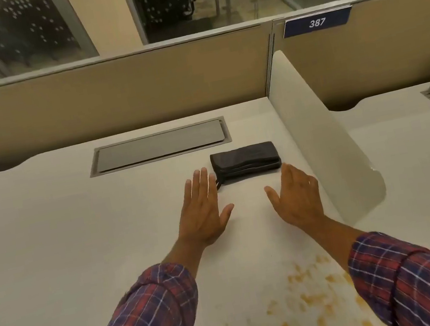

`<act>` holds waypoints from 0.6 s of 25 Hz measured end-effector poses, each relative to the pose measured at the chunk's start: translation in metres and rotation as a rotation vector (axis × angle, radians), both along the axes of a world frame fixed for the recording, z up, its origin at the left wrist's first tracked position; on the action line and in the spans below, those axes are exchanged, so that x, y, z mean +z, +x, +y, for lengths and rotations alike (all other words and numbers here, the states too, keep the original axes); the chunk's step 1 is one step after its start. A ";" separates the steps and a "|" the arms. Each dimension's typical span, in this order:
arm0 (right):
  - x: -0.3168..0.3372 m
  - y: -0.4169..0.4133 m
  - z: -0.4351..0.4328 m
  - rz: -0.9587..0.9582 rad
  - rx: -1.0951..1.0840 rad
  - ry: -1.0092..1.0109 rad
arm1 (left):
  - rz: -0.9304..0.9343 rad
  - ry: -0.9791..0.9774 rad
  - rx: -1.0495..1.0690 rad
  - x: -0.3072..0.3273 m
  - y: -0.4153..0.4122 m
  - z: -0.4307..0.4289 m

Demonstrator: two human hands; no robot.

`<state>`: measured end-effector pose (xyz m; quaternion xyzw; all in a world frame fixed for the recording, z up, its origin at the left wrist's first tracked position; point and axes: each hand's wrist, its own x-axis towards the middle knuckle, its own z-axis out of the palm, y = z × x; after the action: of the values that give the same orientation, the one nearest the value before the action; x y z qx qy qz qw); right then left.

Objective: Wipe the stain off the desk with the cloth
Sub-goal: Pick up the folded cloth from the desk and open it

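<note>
A folded dark grey cloth [245,161] lies on the pale desk [65,246], toward the back right. My left hand [203,210] is flat and empty, fingers apart, its fingertips just left of the cloth's near left corner. Just in front of the cloth's right end, my right hand [296,198] is also spread and holds nothing. An orange-brown speckled stain [305,307] covers the desk near the front edge, between my forearms and partly under my right plaid sleeve.
A grey cable hatch [159,146] is set into the desk behind the cloth. A white side divider [320,132] stands right of my right hand, with a neighbouring desk beyond. A beige partition [110,95] with a "387" sign closes the back.
</note>
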<state>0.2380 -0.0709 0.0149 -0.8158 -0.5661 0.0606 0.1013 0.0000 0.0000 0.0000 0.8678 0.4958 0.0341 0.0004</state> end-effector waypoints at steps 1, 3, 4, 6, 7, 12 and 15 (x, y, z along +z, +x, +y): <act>-0.002 0.002 0.011 -0.002 -0.024 0.004 | 0.004 -0.009 -0.003 -0.002 0.000 0.010; -0.002 0.005 0.037 -0.034 -0.070 -0.027 | -0.024 -0.059 0.024 -0.001 0.001 0.034; 0.001 0.009 0.050 -0.035 -0.087 -0.049 | -0.048 -0.082 0.027 0.002 0.004 0.047; -0.002 0.011 0.076 -0.033 -0.130 -0.077 | -0.103 -0.126 0.016 0.001 0.013 0.068; -0.003 0.013 0.086 -0.029 -0.161 -0.079 | -0.132 -0.148 0.021 0.001 0.017 0.076; -0.010 0.019 0.121 0.006 -0.334 -0.189 | -0.219 -0.236 0.066 -0.003 0.040 0.111; -0.013 0.022 0.128 0.135 -0.410 -0.148 | -0.224 -0.234 0.030 -0.010 0.045 0.120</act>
<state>0.2599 0.0567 0.0014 -0.9132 -0.3742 0.1347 0.0890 0.0454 0.1200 -0.0096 0.8450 0.5062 0.0728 0.1564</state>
